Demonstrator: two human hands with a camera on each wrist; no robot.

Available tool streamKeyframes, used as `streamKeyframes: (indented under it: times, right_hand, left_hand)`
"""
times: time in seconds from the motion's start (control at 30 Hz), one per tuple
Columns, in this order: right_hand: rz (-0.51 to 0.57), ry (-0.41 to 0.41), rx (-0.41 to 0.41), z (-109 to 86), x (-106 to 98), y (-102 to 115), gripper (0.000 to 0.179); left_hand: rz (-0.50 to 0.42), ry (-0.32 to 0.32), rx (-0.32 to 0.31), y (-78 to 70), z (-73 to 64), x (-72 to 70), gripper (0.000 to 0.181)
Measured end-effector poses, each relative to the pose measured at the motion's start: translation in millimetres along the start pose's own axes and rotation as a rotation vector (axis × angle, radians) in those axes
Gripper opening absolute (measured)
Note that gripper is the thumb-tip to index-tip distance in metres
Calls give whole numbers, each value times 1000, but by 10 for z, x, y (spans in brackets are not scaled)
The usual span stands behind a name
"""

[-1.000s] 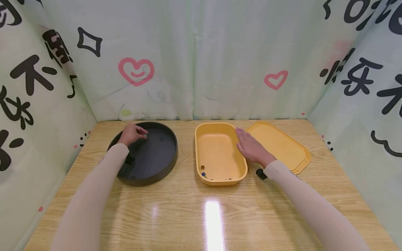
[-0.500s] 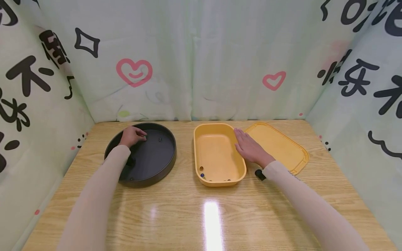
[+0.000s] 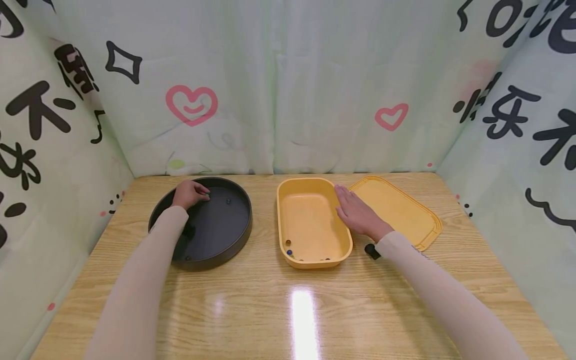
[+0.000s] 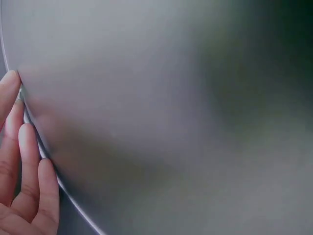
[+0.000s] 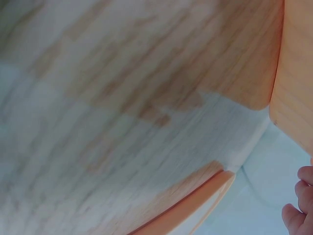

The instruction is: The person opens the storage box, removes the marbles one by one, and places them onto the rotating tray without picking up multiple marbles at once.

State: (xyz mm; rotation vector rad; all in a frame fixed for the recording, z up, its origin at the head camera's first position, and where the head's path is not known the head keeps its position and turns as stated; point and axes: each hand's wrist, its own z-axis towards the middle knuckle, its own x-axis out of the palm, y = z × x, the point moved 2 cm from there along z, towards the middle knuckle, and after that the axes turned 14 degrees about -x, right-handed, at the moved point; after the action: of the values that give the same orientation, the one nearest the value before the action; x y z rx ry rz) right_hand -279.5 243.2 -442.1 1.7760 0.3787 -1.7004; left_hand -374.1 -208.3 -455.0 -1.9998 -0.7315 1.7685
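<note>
In the head view my left hand reaches over the round black pan. Thumb and forefinger pinch a small greenish marble, mostly hidden by the fingertips in the left wrist view. One dark marble lies on the pan floor to the right of that hand, and another small marble sits by the near wall. My right hand rests with straight fingers along the right rim of the yellow plastic box. A brown marble and a blue marble lie at the box's near left corner.
A yellow lid lies flat on the wooden table, right of the box and partly behind the right hand. Printed cloth curtains enclose the table at the back and both sides.
The head view has shifted slightly. My left hand stays over the same part of the pan, its fingertips drawn a little closer together. The right hand keeps its place on the box rim.
</note>
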Motion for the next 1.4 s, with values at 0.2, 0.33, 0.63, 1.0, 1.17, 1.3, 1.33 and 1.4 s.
streamKeyframes:
  times: [0.2,0.33,0.63,1.0,1.17,1.3,1.33,1.4]
  right_hand:
    - [-18,-11,-12,-1,-4,12,59]
    - [-11,-9,-5,-4,-1,10,59]
    - [2,3,1,-1,5,4,60]
    - [-2,4,7,4,21,-17,60]
    - [0,14,10,-4,17,-17,60]
    - [3,19,15,-2,16,-12,60]
    - [6,20,17,0,18,-10,60]
    - [10,19,13,7,25,-10,60]
  left_hand:
    - [11,13,1,-14,-9,-19,22]
    - [17,20,12,-9,-3,-17,23]
    - [81,108,28,-15,-16,-64,32]
    - [121,182,145,-205,-169,-237,43]
    - [113,185,207,-355,-388,-335,49]
    - [116,170,258,-465,-624,-428,52]
    - [137,153,277,-480,-692,-452,53]
    - [214,102,318,-491,-828,-492,55]
